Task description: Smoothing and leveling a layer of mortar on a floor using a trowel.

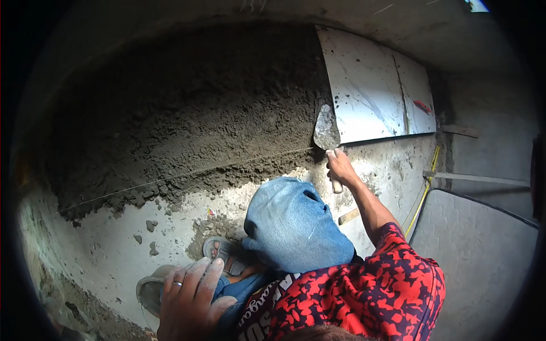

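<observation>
Trowel (327,128) in the right hand (340,165), fingers wrapped round its handle, the blade beside the marbled tile's (364,85) near corner, at the dark mortar's (187,125) edge. Short, light strokes would likely serve best — that tile edge could chip — worked level with the string line (170,179) (without nudging it). The left hand (190,292) looks relaxed, grasping nothing visible.

"Where can the right hand (340,165) pass?"
"Leftward, over the mortar bed (187,113); a string (136,186) runs along its near edge."
"Elsewhere?"
"A white tile (364,85) stands just beside the trowel (326,128); a bent knee (298,219) blocks the near left."
</observation>
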Motion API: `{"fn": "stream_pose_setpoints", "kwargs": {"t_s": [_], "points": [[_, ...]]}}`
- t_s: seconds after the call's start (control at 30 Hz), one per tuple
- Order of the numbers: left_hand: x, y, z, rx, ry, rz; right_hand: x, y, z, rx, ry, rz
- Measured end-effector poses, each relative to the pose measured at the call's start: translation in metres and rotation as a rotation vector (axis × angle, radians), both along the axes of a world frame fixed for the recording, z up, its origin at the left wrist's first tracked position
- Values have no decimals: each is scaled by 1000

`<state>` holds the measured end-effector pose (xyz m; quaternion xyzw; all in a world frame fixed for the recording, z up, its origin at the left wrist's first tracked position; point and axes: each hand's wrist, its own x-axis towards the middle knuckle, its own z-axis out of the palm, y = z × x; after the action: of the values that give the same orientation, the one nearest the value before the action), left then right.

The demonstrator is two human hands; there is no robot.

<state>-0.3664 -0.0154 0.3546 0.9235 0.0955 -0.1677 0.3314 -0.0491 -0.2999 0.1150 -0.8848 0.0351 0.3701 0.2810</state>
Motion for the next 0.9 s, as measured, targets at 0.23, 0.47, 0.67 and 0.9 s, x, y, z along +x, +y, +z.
{"fn": "stream_pose_setpoints", "kwargs": {"t_s": [0.23, 0.47, 0.67, 0.9], "points": [[-6, -1, 7, 87, -64, -46, 70, 9, -39, -147, -344, 658], [-10, 9, -5, 12, -134, -80, -16, -19, -36, 229, 96, -202], [3, 5, -7, -29, -76, -90, -26, 24, -67, 626, 215, -724], [-2, -2, 1, 1, -58, -99, 76, 126, -54, 583, 205, -431]]}}
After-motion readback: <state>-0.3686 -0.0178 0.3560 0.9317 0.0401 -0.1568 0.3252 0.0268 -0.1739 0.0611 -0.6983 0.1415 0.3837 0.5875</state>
